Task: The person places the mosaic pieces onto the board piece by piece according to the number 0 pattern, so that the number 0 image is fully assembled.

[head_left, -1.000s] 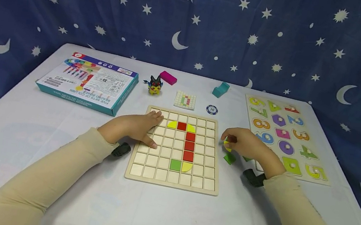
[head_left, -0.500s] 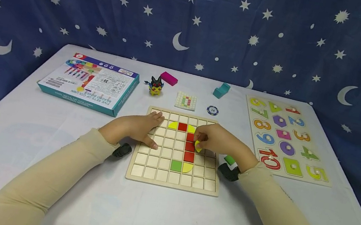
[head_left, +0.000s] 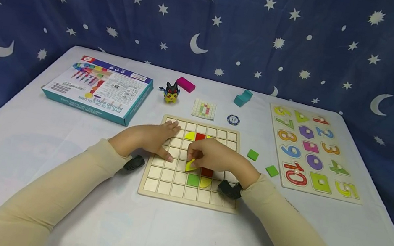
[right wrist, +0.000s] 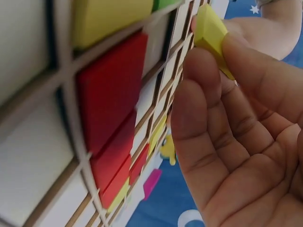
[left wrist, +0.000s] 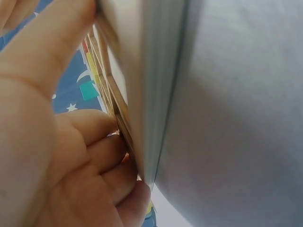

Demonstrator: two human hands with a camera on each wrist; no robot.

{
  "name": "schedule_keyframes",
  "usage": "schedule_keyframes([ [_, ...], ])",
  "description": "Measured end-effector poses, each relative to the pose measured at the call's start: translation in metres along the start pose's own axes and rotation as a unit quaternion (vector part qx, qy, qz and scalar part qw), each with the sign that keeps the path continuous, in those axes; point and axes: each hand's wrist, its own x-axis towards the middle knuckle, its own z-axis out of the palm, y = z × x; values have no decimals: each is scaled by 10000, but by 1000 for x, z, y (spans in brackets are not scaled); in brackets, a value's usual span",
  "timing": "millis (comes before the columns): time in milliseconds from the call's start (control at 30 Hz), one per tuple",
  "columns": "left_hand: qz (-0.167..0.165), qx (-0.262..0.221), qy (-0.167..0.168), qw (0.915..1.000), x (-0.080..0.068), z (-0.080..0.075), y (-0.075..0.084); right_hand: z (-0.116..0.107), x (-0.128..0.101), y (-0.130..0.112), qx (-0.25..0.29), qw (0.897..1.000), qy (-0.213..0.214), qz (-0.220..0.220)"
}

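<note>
Now the right hand (head_left: 214, 157) pinches a yellow piece (head_left: 190, 165) over the grid board (head_left: 157, 185), left hand (head_left: 147, 137) flat on it

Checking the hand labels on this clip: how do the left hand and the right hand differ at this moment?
The left hand lies flat on the wooden grid board's left part with fingers straight, holding nothing; the right hand is curled, pinching a yellow piece in its fingers. The left hand rests on the board's left columns; the right hand is near the board's middle, by the red squares. Both wear beige sleeves and are over the same board.
</note>
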Motion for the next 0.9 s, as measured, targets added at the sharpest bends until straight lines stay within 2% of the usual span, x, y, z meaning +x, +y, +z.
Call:
schedule_keyframes([
  [200, 30, 33, 16, 10000, 1, -1, 0, 4, 4, -8, 64, 9997, -190, -163],
  [467, 59, 70, 51, 9999, 3, 0, -2, 8, 8, -12, -240, 9982, -426, -350],
  [667, 37, 88, 52, 9999, 3, 0, -2, 10, 10, -15, -219, 9971, -628, -369],
  [900, 44, 82, 67, 9999, 2, 0, -1, 14, 15, -20, -288, 9969, -663, -301],
])
